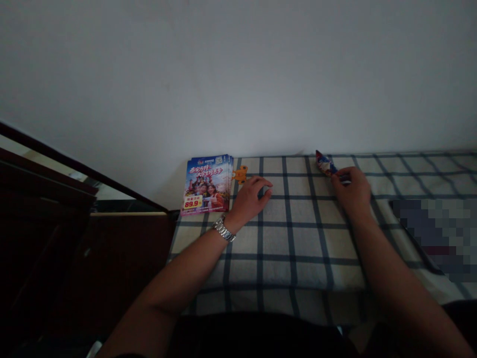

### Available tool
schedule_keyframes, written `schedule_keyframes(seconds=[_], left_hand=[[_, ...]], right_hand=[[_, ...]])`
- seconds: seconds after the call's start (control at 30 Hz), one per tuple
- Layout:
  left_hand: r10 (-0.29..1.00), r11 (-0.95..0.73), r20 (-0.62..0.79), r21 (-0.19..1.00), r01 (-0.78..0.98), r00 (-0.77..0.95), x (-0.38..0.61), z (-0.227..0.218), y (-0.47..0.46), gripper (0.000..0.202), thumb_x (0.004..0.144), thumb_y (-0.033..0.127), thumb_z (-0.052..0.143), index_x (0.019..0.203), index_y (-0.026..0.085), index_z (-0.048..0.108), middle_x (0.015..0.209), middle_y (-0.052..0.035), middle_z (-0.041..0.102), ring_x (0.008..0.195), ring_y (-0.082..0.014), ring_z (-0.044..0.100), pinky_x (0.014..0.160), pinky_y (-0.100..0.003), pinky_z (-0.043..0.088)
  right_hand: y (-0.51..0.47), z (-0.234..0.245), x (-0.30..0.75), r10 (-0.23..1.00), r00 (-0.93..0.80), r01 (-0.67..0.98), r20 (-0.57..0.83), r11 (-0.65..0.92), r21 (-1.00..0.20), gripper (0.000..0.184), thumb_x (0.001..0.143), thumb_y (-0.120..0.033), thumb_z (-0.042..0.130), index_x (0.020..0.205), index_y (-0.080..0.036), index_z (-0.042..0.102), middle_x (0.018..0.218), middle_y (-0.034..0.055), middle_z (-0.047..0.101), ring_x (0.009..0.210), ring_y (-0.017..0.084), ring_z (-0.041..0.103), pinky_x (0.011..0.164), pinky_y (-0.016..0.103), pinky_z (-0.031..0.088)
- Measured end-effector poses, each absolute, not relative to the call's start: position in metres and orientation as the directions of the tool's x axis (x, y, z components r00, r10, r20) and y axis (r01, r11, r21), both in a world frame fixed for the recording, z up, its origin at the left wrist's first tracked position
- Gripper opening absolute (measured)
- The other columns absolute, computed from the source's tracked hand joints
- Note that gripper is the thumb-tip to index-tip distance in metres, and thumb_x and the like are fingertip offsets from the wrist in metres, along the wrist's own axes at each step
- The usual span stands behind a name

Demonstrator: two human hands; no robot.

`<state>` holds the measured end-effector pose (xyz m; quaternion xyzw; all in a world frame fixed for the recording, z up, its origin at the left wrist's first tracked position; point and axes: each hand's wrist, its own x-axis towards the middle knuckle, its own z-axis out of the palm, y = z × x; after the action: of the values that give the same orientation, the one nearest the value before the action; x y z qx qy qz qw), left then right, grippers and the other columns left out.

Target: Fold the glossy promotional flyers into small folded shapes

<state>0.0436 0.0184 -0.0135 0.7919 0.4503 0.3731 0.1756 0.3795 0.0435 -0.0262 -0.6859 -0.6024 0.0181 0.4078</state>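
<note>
My right hand (352, 189) pinches the near end of a small blue and red snack packet (325, 163) close to the wall. The packet's far end points up and to the left. My left hand (253, 195), with a metal watch (224, 229) on its wrist, hovers over or rests on the checked cloth (274, 238); contact is unclear. Its fingers are bent and apart, with nothing between them. Just left of that hand lies a stack of printed flyers (206, 184). An orange cartoon figure (240, 174) shows between the flyers and my left fingers.
A plain wall (261, 74) rises directly behind the cloth-covered table. At the right lies a flat dark-edged item (428, 238), mostly blurred out. Dark brown wooden furniture (122, 263) stands to the left, below a slanting dark rail (82, 166).
</note>
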Motion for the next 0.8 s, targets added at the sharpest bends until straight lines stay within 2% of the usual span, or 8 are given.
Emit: schedule_keyframes(seconds=[0.23,0.43,0.53,0.7,0.8], left_hand=[[0.849,-0.526,0.413,0.612,0.59,0.329,0.044,-0.012,0.017,0.012,0.1,0.022,0.062,0.109,0.02,0.069,0.115,-0.0072,0.065,0.112,-0.0223,0.063,0.102,-0.042,0.052],[0.85,-0.525,0.41,0.611,0.593,0.331,0.045,-0.011,0.017,0.013,0.1,0.022,0.061,0.108,0.02,0.071,0.114,-0.007,0.065,0.11,-0.0218,0.063,0.102,-0.041,0.052],[0.847,-0.53,0.414,0.605,0.594,0.334,0.045,-0.01,0.016,0.013,0.1,0.022,0.062,0.108,0.019,0.071,0.114,-0.0074,0.065,0.11,-0.0221,0.063,0.101,-0.041,0.052],[0.849,-0.526,0.414,0.603,0.6,0.329,0.045,-0.011,0.017,0.012,0.099,0.021,0.062,0.106,0.02,0.072,0.113,-0.007,0.066,0.109,-0.0224,0.063,0.101,-0.042,0.052],[0.85,-0.523,0.411,0.598,0.607,0.328,0.046,-0.012,0.017,0.011,0.099,0.021,0.063,0.106,0.02,0.072,0.113,-0.0073,0.066,0.11,-0.0225,0.063,0.101,-0.042,0.052]], right_hand=[[0.043,-0.027,0.38,0.817,0.237,0.835,0.526,0.105,-0.54,0.019,0.083,-0.033,0.068,0.098,-0.022,0.062,0.094,0.0051,0.062,0.079,0.023,0.06,0.073,0.039,0.05],[0.035,-0.012,0.372,0.722,0.196,0.884,0.664,0.163,-0.438,0.021,0.084,-0.033,0.069,0.103,-0.023,0.066,0.102,0.0099,0.064,0.091,0.029,0.058,0.085,0.048,0.049],[0.029,-0.005,0.364,0.706,0.143,0.868,0.694,0.248,-0.431,0.018,0.088,-0.033,0.067,0.103,-0.023,0.065,0.1,0.0097,0.064,0.086,0.027,0.058,0.078,0.044,0.05],[0.019,-0.003,0.341,0.773,-0.141,0.715,0.618,0.512,-0.476,0.009,0.095,-0.033,0.064,0.096,-0.024,0.062,0.087,0.0049,0.062,0.076,0.022,0.059,0.072,0.038,0.05],[0.016,-0.006,0.33,0.798,-0.325,0.618,0.507,0.585,-0.525,0.009,0.099,-0.032,0.061,0.092,-0.025,0.061,0.086,0.0044,0.064,0.077,0.022,0.061,0.07,0.037,0.051]])
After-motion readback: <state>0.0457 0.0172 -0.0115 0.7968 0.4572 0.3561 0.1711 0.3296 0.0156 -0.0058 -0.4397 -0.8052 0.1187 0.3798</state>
